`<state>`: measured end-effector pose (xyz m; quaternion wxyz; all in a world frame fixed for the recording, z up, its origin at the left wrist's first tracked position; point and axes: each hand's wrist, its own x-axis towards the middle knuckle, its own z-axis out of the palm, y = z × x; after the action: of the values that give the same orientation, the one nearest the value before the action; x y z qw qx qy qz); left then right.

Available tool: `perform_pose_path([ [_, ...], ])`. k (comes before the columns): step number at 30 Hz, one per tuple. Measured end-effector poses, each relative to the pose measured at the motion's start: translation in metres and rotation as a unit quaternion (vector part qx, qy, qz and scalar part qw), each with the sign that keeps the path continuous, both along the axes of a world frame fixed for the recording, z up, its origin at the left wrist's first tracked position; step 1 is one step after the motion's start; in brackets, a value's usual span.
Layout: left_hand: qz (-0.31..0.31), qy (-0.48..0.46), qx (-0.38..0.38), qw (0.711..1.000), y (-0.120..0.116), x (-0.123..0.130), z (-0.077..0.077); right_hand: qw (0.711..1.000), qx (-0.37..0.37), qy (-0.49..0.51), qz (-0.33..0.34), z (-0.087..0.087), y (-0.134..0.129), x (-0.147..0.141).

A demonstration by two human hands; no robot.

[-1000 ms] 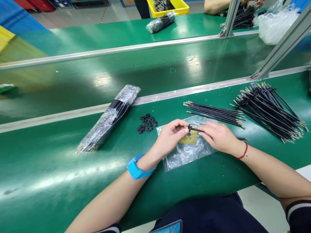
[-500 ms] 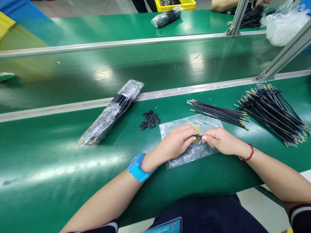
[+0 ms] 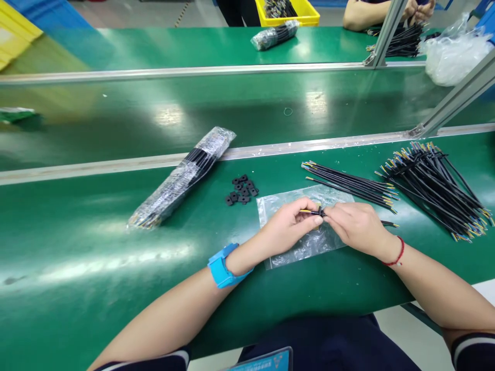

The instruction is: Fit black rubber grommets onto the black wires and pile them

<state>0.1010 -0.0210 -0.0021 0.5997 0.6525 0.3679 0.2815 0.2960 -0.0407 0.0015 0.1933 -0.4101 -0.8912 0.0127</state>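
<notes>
Above a clear plastic bag, my left hand pinches a short black cable near its coloured wire end. A small black part sits around the cable between my two hands. My right hand is closed on the same cable, whose other end sticks out to the right beyond the hand. Several small black pieces lie left of the bag. Behind the right hand is a row of loose black cables.
A large pile of black cables is at the right. A plastic-wrapped bundle lies at the left across the metal rail. Across the bench are another wrapped bundle, a yellow bin and a person's hands.
The cable's coloured end now shows at my left fingers, and its other end shows beyond my right hand. The right hand has turned more palm-down. The view has shifted slightly.
</notes>
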Motion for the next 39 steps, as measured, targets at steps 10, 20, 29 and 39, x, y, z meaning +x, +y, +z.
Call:
perform_pose_path([
  [10, 0.030, 0.266, 0.167, 0.949, 0.025, -0.028, 0.021, 0.970, 0.095, -0.015, -0.225, 0.026, 0.018, 0.058],
  [20, -0.006, 0.596, 0.274, 0.755, 0.059, -0.088, 0.009, 0.846, 0.090, -0.066, -0.521, 0.007, 0.050, 0.183],
  [29, -0.005, 0.546, 0.323, 0.773, 0.068, -0.088, -0.008, 0.987, 0.046, -0.080, -0.134, -0.011, 0.050, 0.051],
  [39, 0.004, 0.500, 0.366, 0.785, 0.071, -0.077, -0.013, 0.984, 0.011, -0.121, -0.129, -0.030, 0.054, 0.037],
])
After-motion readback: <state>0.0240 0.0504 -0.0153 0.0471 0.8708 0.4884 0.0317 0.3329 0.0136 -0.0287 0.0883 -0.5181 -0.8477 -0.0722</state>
